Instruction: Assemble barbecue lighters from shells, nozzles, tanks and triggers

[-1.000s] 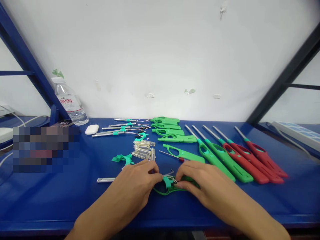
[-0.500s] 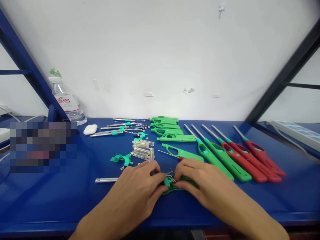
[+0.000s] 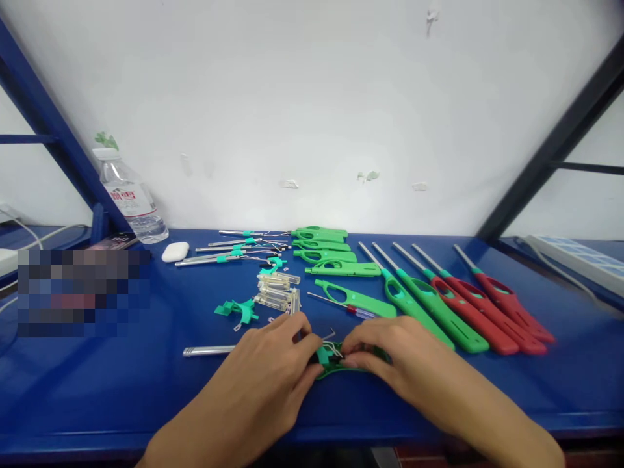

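Note:
At the front of the bench, my left hand (image 3: 270, 370) is closed around an opened lighter, its metal tube (image 3: 207, 351) sticking out to the left. A teal piece (image 3: 322, 355) shows beside the left fingertips, above the edge of a green lighter shell (image 3: 336, 372). My right hand (image 3: 394, 351) pinches at a small black part with thin white wires (image 3: 334, 346) over that shell; its fingertips partly hide it. Behind the hands lie clear fuel tanks (image 3: 275, 292), loose teal parts (image 3: 238, 311) and a screwdriver (image 3: 351, 309) with a red and clear handle.
Whole green lighters (image 3: 424, 312) and red lighters (image 3: 511, 305) lie to the right. Green shell halves (image 3: 326, 256) and metal tubes with wires (image 3: 209, 260) line the back. A water bottle (image 3: 131, 201), a white case (image 3: 175, 252) and a blurred-out item (image 3: 78, 286) are left.
My right hand has shifted slightly right and down, uncovering the screwdriver's handle. The left hand keeps its hold on the lighter.

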Motion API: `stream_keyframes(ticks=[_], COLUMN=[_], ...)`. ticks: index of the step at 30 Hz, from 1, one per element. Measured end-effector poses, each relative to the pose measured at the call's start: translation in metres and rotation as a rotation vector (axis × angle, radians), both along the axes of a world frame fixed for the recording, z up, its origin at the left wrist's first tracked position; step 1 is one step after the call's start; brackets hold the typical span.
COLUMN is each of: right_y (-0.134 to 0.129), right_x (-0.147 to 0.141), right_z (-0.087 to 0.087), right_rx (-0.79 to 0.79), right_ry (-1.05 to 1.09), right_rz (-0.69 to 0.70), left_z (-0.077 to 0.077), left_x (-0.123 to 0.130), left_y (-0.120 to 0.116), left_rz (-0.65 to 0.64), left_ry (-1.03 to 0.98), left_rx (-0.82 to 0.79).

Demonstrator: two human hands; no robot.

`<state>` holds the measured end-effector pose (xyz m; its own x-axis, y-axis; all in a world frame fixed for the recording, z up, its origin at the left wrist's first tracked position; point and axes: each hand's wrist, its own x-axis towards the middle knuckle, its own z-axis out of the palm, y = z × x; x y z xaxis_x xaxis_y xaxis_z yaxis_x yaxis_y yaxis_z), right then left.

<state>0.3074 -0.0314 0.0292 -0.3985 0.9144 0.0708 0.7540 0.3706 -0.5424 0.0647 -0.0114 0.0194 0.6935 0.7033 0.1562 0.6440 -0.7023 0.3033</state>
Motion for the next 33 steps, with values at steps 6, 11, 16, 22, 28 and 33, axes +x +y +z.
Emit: stream_keyframes(ticks=[6,11,16,22,28,33], right_y=[-0.001,-0.002,-0.001,0.002,0.003,0.002], right_x=[-0.005,-0.011,-0.017,-0.02,-0.019,-0.02], right_z=[0.001,0.009,0.01,0.007,0.005,0.005], right_rx=[0.079,0.039,-0.089,-0.204,-0.238,-0.19], right_ry=[0.024,0.129,0.242,0.455,0.426,0.324], right_rz=[0.032,-0.051,-0.147,-0.194,-0.221,-0.218], left_z=[0.004,0.007,0.009,0.008,0.004,0.001], left_x=[0.0,0.0,-0.001,0.0,0.0,0.0], left_y=[-0.002,-0.002,-0.001,0.0,0.001,0.002], left_rz=[0.022,0.009,0.005,0.008,-0.004,-0.018], left_ry=[0.028,0.019,0.009,0.024,0.042,0.087], left_rx=[-0.008,-0.05,-0.062,-0.056,-0.02,0.042])
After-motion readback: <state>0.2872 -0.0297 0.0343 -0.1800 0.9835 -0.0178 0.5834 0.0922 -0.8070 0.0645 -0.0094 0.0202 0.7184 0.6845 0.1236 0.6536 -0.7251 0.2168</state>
